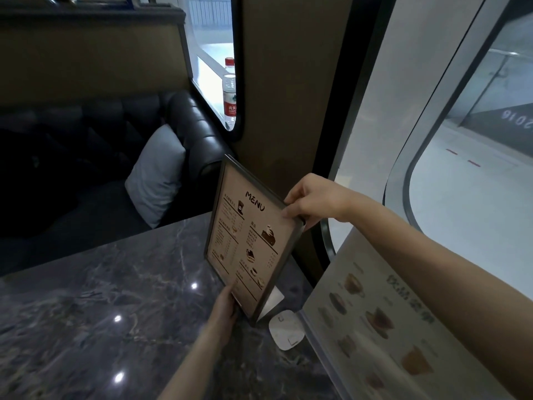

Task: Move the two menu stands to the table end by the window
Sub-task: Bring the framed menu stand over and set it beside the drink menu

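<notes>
Head view looks down on a dark marble bench (86,313) that runs up to a wall and a curved window (461,197). A framed menu stand (248,241) with "MENU" printed at its top sits tilted at the far end of the bench, right beside the wall, with a white foot showing behind its lower corner. Both hands are on it. The right hand (311,202) is closed over the upper right corner of the frame, thumb on the front face and fingers wrapped behind. The left hand (225,306) pinches the lower edge of the frame, thumb pressed on the front near the bottom corner; its other fingers are hidden behind the frame. A second menu stand (383,319), blurred and showing drink pictures, stands close to the camera at the right, just under the right forearm. A small white square pad (287,330) lies on the bench between the two stands. Across the bench are a dark sofa (187,134) with a grey cushion (157,174), and a water bottle (230,92) on the sill.
</notes>
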`<state>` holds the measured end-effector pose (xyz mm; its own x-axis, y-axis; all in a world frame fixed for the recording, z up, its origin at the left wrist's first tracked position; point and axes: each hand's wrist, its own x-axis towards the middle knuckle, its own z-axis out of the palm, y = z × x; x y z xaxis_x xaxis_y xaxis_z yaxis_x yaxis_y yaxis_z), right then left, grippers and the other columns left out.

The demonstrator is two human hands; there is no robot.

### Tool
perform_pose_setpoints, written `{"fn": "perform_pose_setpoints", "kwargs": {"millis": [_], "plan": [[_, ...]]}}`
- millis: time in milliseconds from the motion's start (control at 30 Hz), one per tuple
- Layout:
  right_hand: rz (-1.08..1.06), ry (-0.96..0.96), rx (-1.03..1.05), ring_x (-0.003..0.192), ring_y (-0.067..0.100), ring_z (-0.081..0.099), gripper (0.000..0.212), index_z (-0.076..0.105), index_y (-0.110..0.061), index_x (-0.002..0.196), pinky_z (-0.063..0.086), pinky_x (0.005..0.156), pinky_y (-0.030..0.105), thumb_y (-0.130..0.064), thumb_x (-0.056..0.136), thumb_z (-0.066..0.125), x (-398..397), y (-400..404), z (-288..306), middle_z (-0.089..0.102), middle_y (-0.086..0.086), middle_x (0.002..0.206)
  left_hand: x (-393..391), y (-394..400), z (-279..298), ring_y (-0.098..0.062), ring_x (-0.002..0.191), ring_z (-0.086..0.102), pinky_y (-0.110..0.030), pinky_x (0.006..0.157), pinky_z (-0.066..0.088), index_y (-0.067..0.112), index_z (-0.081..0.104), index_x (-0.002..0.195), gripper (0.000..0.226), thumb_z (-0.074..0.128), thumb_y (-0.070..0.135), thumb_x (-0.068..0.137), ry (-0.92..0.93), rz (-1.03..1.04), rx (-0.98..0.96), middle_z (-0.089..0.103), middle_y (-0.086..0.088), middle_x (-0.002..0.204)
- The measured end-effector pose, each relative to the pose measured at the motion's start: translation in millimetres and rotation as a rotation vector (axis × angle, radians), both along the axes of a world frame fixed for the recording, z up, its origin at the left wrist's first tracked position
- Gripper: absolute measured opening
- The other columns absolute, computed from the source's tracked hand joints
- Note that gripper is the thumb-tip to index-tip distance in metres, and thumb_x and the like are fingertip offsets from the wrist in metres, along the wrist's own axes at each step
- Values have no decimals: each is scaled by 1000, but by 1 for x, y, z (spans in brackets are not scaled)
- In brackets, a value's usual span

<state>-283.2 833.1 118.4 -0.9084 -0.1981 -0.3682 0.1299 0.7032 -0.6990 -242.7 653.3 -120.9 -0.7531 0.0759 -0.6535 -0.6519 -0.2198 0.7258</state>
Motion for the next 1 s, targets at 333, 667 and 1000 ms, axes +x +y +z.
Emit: {"fn": "perform_pose_setpoints", "kwargs": {"millis": [333, 667, 1000], "plan": [[-44, 20, 9, 84, 18, 69, 13, 64, -2, 94, 61, 67, 29, -11, 86, 61, 3, -5, 2, 67, 6, 93, 0, 6, 2, -15, 92, 53, -31, 79, 41, 17, 53, 106, 25, 32, 28, 97, 25, 32, 74, 60, 3, 92], [-130, 38, 39, 85, 18, 70, 19, 65, 2, 100, 61, 72, 32, -11, 87, 60, 9, 15, 4, 68, 5, 90, -11, 23, 2, -14, 85, 56, -28, 75, 41, 14, 59, 100, 34, 29, 28, 97, 36, 7, 183, 63, -3, 94], [-202, 41, 55, 89, 22, 69, 20, 66, 1, 99, 59, 80, 35, -14, 87, 60, 13, 38, 7, 69, 8, 92, -17, 39, 5, -20, 94, 57, -30, 73, 42, 7, 56, 119, 40, 32, 28, 94, 17, -29, 226, 65, -9, 102]]}}
